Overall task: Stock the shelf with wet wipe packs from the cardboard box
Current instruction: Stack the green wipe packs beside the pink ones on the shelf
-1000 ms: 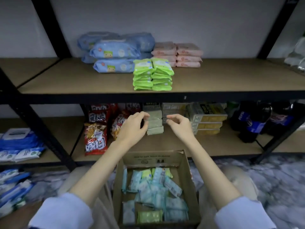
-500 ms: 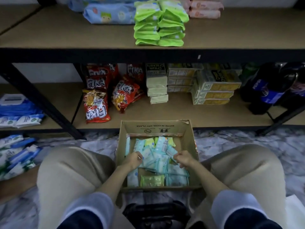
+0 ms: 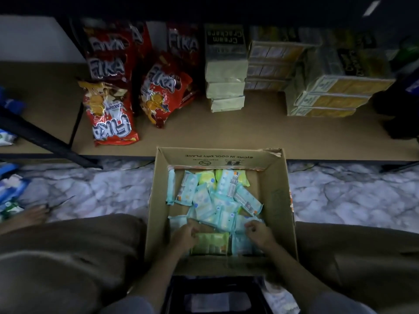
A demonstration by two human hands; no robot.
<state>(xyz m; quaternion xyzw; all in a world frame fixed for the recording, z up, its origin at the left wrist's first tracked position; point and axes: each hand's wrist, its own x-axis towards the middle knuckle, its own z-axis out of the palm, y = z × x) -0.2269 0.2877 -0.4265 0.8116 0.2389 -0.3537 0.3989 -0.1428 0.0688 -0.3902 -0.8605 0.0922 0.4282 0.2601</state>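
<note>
The cardboard box [image 3: 275, 200] sits on the floor [image 3: 340, 196] between the person's knees, with its far edge touching the front of the low shelf [image 3: 204, 132]. Inside lies a heap of wet wipe packs [image 3: 217, 200], mostly light blue, with some green ones at the 12 o'clock end.

Both hands are down in the box at its 6 o'clock end. The left hand [image 3: 184, 235] has its fingers curled on the left end of a green pack [image 3: 212, 243] that lies flat. The right hand [image 3: 258, 233] is at the 3 o'clock side of that pack, fingers curled on top of the blue packs there. I cannot tell if it is holding one. The two hands are apart, with the green pack between them.

On the shelf, at 12 o'clock from the box, stand cracker packs [image 3: 226, 87]. Red snack bags [image 3: 111, 109] lie at 10 o'clock, and yellow boxes [image 3: 328, 98] are stacked at 2 o'clock.
</note>
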